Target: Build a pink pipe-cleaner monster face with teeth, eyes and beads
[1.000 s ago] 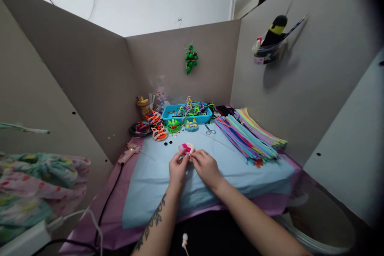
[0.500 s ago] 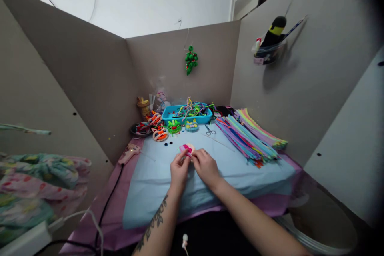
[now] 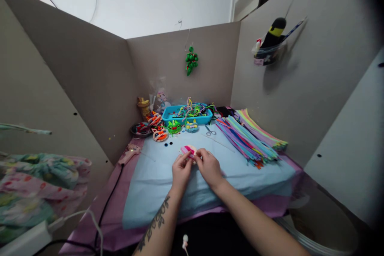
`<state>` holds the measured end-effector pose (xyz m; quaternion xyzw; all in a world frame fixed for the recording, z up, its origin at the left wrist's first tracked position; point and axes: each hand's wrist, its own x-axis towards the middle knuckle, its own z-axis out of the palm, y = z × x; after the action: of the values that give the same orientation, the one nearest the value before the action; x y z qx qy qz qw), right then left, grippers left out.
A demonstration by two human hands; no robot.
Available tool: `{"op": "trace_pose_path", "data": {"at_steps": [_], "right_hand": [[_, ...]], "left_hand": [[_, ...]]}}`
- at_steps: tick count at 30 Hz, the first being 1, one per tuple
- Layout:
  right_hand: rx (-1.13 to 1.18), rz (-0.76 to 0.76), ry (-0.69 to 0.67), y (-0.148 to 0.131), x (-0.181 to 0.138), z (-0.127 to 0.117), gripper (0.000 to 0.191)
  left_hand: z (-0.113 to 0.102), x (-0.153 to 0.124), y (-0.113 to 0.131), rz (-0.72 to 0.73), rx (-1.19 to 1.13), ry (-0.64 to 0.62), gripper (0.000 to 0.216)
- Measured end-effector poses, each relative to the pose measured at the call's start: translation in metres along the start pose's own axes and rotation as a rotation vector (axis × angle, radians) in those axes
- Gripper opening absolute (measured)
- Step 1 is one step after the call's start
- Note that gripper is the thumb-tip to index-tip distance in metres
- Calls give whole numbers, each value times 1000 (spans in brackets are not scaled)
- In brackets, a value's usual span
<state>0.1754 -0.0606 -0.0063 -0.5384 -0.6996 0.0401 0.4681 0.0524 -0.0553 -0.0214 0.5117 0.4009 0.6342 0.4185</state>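
Between my two hands, over the pale blue cloth [image 3: 162, 192], is a small pink and cream pipe-cleaner piece [image 3: 186, 149] with a magenta stripe. My left hand [image 3: 182, 169] pinches its near left side. From the right, the fingers of my right hand [image 3: 207, 166] are pinched together at its edge, close to the left fingertips. The fingers hide much of the piece's near side. Beyond it lie two dark round discs [image 3: 168, 144] and finished fuzzy faces: an orange one [image 3: 160, 134], a green one [image 3: 174, 127] and a blue one [image 3: 192, 127].
A blue tray [image 3: 187, 120] of pipe-cleaner scraps stands at the back, near scissors [image 3: 210, 131]. Bundles of pipe cleaners [image 3: 247, 138] lie to the right. On the left rests a pink glue gun [image 3: 131, 153] with a black cord. Grey panels [image 3: 207, 64] surround the table.
Both hands have shifted slightly right with the pink piece. The right hand's knuckles are raised a little more, its fingers still at the piece's edge.
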Motion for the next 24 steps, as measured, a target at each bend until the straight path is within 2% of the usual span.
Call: {"op": "trace_pose_path", "data": {"at_steps": [7, 11, 15, 24], "right_hand": [[62, -42, 24, -3, -2, -3, 12], [58, -40, -60, -3, -10, -6, 21], [138, -24, -143, -9, -17, -9, 11], [167, -30, -225, -18, -25, -1, 9]], "left_hand": [[-3, 8, -3, -76, -244, 106, 38], [-6, 14, -1, -96, -421, 156, 41], [-9, 16, 4, -113, -512, 174, 42], [-18, 17, 7, -165, -748, 121, 30]]}}
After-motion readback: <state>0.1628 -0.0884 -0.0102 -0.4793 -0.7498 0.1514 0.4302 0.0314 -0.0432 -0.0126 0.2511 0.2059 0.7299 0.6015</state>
